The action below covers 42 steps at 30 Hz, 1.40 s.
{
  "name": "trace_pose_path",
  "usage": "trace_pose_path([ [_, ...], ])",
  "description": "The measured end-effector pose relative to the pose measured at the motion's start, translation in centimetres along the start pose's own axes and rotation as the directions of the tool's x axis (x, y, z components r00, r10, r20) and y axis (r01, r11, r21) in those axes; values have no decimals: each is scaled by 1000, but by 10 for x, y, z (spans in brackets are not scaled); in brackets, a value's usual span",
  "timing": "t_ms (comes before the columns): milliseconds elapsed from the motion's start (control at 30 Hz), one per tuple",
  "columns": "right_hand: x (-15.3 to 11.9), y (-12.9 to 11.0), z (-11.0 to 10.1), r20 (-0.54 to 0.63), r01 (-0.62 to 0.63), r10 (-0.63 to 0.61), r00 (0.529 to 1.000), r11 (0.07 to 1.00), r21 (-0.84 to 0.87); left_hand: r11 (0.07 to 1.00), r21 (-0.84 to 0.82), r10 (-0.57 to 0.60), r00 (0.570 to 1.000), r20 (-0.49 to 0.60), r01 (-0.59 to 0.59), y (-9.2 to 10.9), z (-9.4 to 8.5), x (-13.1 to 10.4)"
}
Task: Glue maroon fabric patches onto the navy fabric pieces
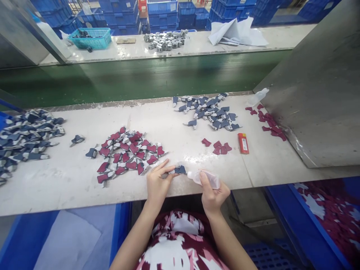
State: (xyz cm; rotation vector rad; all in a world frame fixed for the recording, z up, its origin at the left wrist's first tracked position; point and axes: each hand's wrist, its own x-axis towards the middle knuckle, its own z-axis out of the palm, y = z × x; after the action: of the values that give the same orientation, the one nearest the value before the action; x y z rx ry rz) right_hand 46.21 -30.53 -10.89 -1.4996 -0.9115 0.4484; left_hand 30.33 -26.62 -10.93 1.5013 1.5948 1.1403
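In my left hand (158, 183) I pinch a small dark blue and grey plastic part (180, 170) just above the front of the table. My right hand (213, 193) grips a clear squeeze bottle (209, 179), tipped on its side with its white nozzle at the part's right edge. Left of my hands lies a heap of similar parts with dark red faces (132, 150). Beyond my hands is a pile of dark blue parts (209, 110). Loose dark red pieces (222, 148) lie to the right, beside a red lighter (243, 143).
More blue parts (28, 135) cover the table's left end. A second clear bottle (257, 97) lies near a metal panel (320, 90) at right. Behind a green belt (157, 77), a ledge holds a turquoise basket (98, 40), grey parts (165, 40) and white sheets (236, 32).
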Motion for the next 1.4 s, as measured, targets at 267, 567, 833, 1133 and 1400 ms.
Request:
trace_pose_path([
  [267,1,5,-9,-75,25,-27,997,999,-29,1000,-7,-7,1000,3,7,1,0,1],
  [567,38,0,-2,157,-114,70,985,950,290,998,-56,-41,999,16,41,7,-3,4],
  [833,65,-6,44,398,-56,46,916,998,15,992,-111,-55,999,3,55,4,-6,4],
  [1133,107,15,0,396,290,-119,910,867,-406,992,-115,-43,999,2,43,7,-7,8],
  [1400,121,17,6,318,355,-232,920,837,-417,953,-294,-72,997,21,75,19,-9,1],
])
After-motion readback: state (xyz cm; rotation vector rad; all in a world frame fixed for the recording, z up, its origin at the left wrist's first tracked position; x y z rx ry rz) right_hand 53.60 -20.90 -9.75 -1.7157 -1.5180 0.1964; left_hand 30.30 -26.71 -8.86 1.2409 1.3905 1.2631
